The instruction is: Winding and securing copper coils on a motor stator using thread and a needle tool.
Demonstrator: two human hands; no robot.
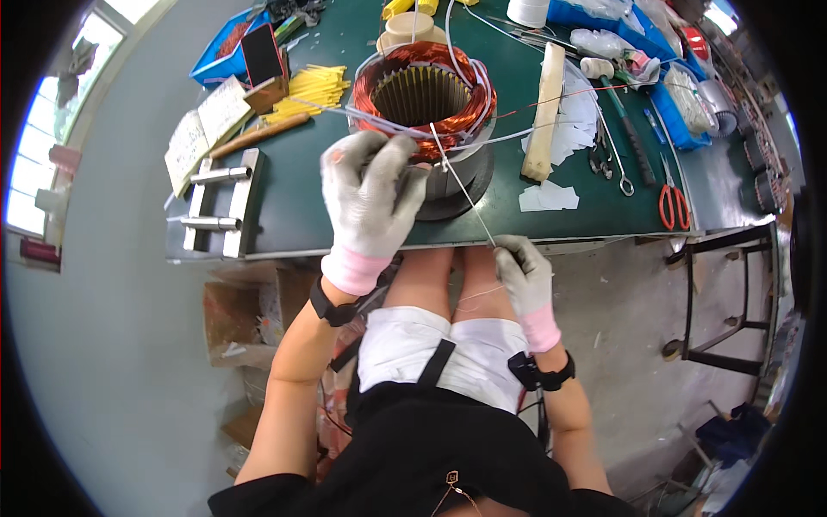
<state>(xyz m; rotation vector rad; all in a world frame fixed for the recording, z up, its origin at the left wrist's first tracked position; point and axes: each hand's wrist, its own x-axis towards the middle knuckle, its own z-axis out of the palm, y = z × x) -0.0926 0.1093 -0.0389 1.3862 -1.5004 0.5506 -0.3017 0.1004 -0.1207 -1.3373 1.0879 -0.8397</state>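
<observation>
On the green table stands a motor stator, a ring of copper-coloured windings with yellow slot liners inside, set on a dark round base. White sleeved leads wrap its winding. My left hand, in a white glove with a pink cuff, is at the stator's near left side, thumb and fingers apart and loosely bent; whether the fingertips press on the winding is unclear. From the stator's near rim a white cord, knotted near its top, runs taut down to the right. Closed on its lower part is my gloved right hand, at the table's front edge.
Left on the table are yellow strips, a wooden-handled tool, an open notebook and a metal frame. Rightward lie a wooden bar, white paper pieces, a hammer and red-handled scissors. A black-framed stool stands right.
</observation>
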